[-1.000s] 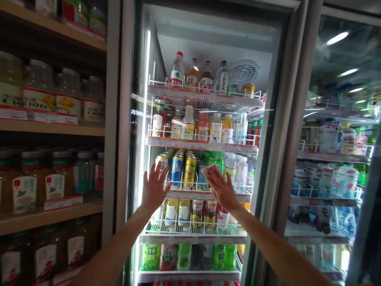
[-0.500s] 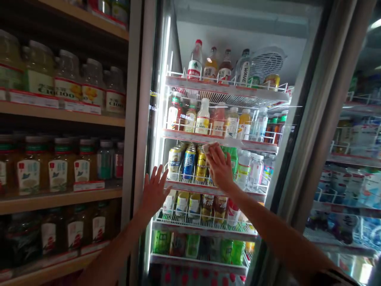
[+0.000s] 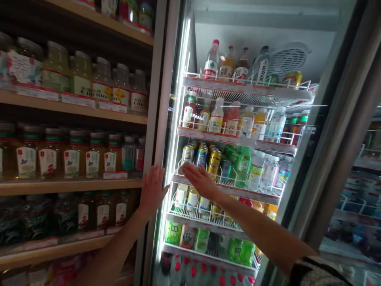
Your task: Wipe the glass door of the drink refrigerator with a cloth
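A glass cooler door [image 3: 253, 24] stands in front of shelves of lit drinks. My left hand [image 3: 152, 190] lies flat with fingers spread on the door's left edge, beside the metal frame [image 3: 162, 99]. Near the glass, in front of the cans [image 3: 201, 155], my right hand [image 3: 200, 179] is stretched out with its palm toward the door. A small pale cloth [image 3: 185, 168] shows faintly at its fingertips, pressed under them against the glass.
Wooden shelves [image 3: 74, 184] with juice bottles [image 3: 71, 159] stand on the left. A thick metal door frame [image 3: 342, 119] runs down the right, with another drinks cooler [image 3: 354, 198] beyond it. Upright bottles [image 3: 210, 59] fill the cooler's top rack.
My right hand has moved left and down across the glass, from in front of the gold cans and green bottles toward the leftmost cans. The view has shifted left. My left hand remains on the door's edge.
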The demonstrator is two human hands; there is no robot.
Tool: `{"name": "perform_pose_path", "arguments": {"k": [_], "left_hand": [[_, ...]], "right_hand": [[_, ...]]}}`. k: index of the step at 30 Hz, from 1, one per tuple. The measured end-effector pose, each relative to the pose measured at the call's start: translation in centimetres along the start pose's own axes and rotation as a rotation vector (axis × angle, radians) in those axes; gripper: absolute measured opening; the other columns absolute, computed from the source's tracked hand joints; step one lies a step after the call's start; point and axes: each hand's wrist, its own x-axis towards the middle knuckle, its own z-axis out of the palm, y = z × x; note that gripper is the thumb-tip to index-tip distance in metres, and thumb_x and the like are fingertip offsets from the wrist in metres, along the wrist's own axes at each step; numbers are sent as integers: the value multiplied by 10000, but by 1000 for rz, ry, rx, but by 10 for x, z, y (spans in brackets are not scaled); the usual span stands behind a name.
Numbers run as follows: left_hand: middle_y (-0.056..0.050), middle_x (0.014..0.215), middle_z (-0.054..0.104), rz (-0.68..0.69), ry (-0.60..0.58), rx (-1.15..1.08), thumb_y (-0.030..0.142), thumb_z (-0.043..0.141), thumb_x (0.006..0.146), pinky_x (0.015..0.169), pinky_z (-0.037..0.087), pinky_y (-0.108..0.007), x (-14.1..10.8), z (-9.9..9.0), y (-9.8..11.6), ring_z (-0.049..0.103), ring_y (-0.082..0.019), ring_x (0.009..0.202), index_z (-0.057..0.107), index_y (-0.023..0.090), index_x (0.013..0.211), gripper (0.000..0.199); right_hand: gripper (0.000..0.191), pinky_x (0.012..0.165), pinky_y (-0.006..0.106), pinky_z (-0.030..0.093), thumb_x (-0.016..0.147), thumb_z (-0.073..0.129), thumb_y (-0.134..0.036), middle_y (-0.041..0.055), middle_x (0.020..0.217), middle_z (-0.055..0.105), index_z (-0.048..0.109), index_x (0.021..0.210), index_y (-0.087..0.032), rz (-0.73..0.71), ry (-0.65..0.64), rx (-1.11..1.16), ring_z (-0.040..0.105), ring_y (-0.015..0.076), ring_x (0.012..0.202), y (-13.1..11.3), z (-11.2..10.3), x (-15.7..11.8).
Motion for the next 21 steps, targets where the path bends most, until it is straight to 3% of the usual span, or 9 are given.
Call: {"name": "perform_pose_path", "arguments": {"k": [2,6,8,11,13,15,17,19,21], "left_hand": [[-178,1492,266,0,-4,17,360,415,878,1085,246,-539,-4,-4,-4,228,-311,1391,328,119,1392,574],[-176,1494,263,-14,-4,14,364,406,880,1090,235,-543,-7,-6,-7,215,-306,1396,304,136,1406,582],[-175,1490,274,-21,5,0,366,410,878,1092,235,-539,-10,-5,-6,226,-306,1392,310,141,1405,582],[-175,1486,285,-15,-2,-24,371,418,872,1096,236,-535,-15,-3,-6,231,-307,1390,322,134,1397,584],[-179,1483,289,-8,-12,-29,382,422,871,1092,239,-541,-18,-3,-6,233,-312,1389,319,130,1397,593],[-180,1482,291,-9,-16,-28,383,420,875,1092,238,-544,-20,-3,-5,237,-313,1387,318,134,1396,586],[-166,1491,278,-13,-15,-37,377,408,885,1101,226,-537,-20,-2,-1,228,-307,1391,322,144,1393,565],[-146,1505,253,-6,-25,-56,387,390,895,1110,216,-526,-19,0,8,210,-302,1397,325,153,1392,553],[-138,1510,244,18,-36,-77,405,382,900,1112,216,-523,-17,3,19,199,-299,1401,322,159,1394,555]], "right_hand": [[449,1142,453,-159,895,386,-132,13,1466,384,452,1336,-179,-32,-19,27,186,184,1412,-6,4,9],[485,1143,524,-100,897,348,-101,43,1486,346,399,1374,-170,195,-2,59,175,212,1416,-5,2,41],[516,1161,519,-20,877,360,-81,41,1483,352,381,1385,-171,168,-23,81,167,205,1419,-16,3,44],[517,1184,448,79,852,413,-91,21,1452,408,415,1360,-187,-62,-65,116,178,162,1414,-41,8,22],[488,1191,426,53,855,437,-117,8,1432,437,441,1338,-187,-154,-51,110,163,142,1416,-48,11,3],[463,1182,442,-41,867,444,-133,-4,1433,436,453,1327,-193,-84,-2,54,122,142,1424,-41,11,-12],[442,1153,483,-118,881,440,-143,13,1446,417,462,1321,-188,80,46,-15,80,171,1433,-27,6,-26],[436,1140,510,-122,888,428,-140,39,1459,394,466,1320,-179,189,37,-52,58,198,1436,-14,-2,-44],[456,1148,501,-92,879,414,-109,37,1469,378,463,1326,-181,155,-24,-46,39,197,1438,-6,-11,-66]]}}
